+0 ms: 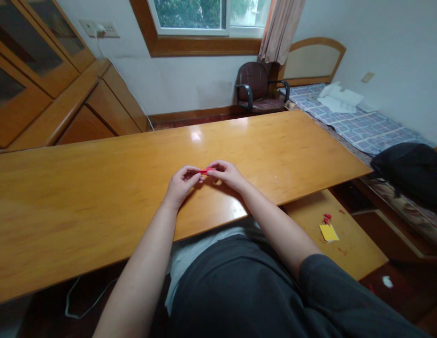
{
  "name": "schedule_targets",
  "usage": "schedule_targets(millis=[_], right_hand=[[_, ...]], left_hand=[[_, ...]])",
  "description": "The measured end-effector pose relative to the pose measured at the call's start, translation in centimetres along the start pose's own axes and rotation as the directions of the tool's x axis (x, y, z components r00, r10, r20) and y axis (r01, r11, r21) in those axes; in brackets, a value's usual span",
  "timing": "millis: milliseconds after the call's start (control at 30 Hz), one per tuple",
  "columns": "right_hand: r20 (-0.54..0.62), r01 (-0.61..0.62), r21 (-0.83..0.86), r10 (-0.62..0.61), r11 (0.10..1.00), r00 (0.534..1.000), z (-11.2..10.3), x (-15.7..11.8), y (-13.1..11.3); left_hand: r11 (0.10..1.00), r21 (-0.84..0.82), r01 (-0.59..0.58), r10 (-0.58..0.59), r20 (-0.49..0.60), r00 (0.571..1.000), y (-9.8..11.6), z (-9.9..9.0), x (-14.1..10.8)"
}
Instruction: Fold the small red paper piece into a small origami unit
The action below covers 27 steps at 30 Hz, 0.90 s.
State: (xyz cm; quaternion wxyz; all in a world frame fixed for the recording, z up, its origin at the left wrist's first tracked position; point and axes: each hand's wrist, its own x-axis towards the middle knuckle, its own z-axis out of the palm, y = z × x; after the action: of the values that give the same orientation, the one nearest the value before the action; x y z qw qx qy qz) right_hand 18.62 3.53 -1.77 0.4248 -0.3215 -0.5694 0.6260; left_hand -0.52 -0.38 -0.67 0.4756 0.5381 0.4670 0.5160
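Note:
Over the middle of the wooden table (98,188), a small piece of red folded paper (205,171) is held between my two hands. My left hand (183,183) pinches its left end with thumb and fingertips. At the right end, the thumb and fingers of my right hand (227,174) are closed on the same piece. Both hands are close together, low above the tabletop. Fingers cover much of the paper, so its exact shape is hidden.
On a lower side table (362,256) to the right lie a yellow paper square (329,233) and small red pieces (327,218). A bed (373,124) with a black bag (411,173), a brown armchair (253,84) and a wooden cabinet (114,101) surround the long table.

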Motion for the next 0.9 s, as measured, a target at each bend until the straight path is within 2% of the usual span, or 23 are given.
schedule_targets(millis=[433, 567, 700, 900], right_hand=[[0.056, -0.061, -0.046, 0.064, 0.997, 0.996, 0.4, -0.5, -0.6], [0.072, -0.012, -0.065, 0.016, 0.998, 0.997, 0.3, -0.2, -0.1], [0.028, 0.01, -0.145, -0.006, 0.989, 1.0, 0.1, 0.1, 0.1], [-0.012, 0.021, -0.119, -0.022, 0.993, 1.0, 0.1, 0.1, -0.3]], left_hand=[[0.999, 0.028, -0.024, 0.025, -0.055, 0.998, -0.7, -0.2, 0.5], [1.0, -0.019, -0.023, 0.022, -0.07, 0.997, -0.8, -0.3, 0.6], [0.999, -0.014, -0.034, 0.033, -0.075, 0.997, -0.8, -0.4, 0.6], [0.997, -0.038, -0.064, 0.062, -0.051, 0.997, -1.0, -0.3, 0.6]])
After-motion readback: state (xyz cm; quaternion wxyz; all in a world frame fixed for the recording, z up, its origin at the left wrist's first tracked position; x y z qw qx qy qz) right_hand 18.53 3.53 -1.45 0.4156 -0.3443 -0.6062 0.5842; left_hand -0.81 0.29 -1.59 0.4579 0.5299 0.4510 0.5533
